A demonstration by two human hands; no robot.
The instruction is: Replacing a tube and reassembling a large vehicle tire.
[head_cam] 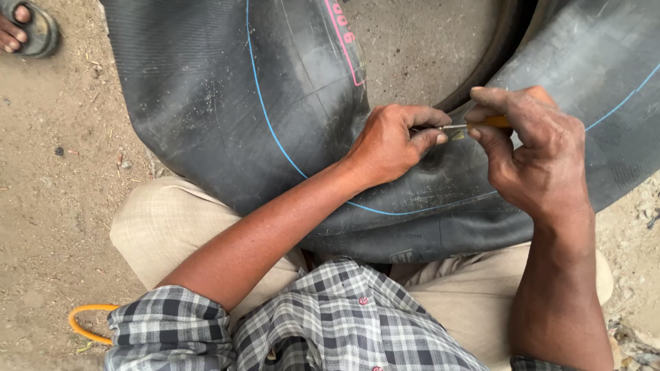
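Black rubber inner tube [227, 117], marked with a thin blue line, lies across the person's lap on the dirt ground [62, 206]. The left hand [388, 144] pinches the tube's valve [457, 135] between its fingertips. The right hand [536, 151] has its grip closed on a small orange-handled tool [481, 124], the metal tip at the valve.

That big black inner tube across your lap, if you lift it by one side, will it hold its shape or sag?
The inner tube will probably sag: its rubber creases and folds where it drapes over the knees. It looks bulky yet likely light for its size, since it is hollow. The dusty surface should grip well where the left hand pinches it, while the right hand holds a small tool.
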